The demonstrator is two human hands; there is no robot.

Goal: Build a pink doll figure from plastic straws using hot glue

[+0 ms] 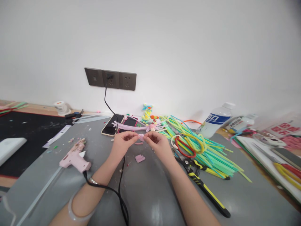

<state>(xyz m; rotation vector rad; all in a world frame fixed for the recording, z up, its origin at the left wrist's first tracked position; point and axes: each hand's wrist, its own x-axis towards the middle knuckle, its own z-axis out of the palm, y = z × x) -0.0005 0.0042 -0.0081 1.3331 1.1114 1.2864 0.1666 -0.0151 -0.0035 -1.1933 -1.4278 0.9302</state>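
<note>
Between my fingertips, near the middle of the grey table [150, 191], is a small light-purple piece of fuzzy pipe cleaner [141, 137]. My left hand [125, 141] pinches it from one side, and my right hand [156, 141] pinches the other side. Just below lie a short pink strip [139, 143] and a small bundle of pink pieces [139, 158]. Behind my hands stretches a longer bunch of light-purple pipe cleaners [131, 126] with a pinkish flower-like part [152, 126] at its right.
A pink glue gun [75, 158] lies left, its black cord [105, 187] crossing my left forearm. Yellow-black pliers [204, 188] and many green and yellow pipe cleaners [216, 157] spread right. Behind are a phone [110, 126], a yellow-blue figure [147, 113] and a tilted bottle [217, 119].
</note>
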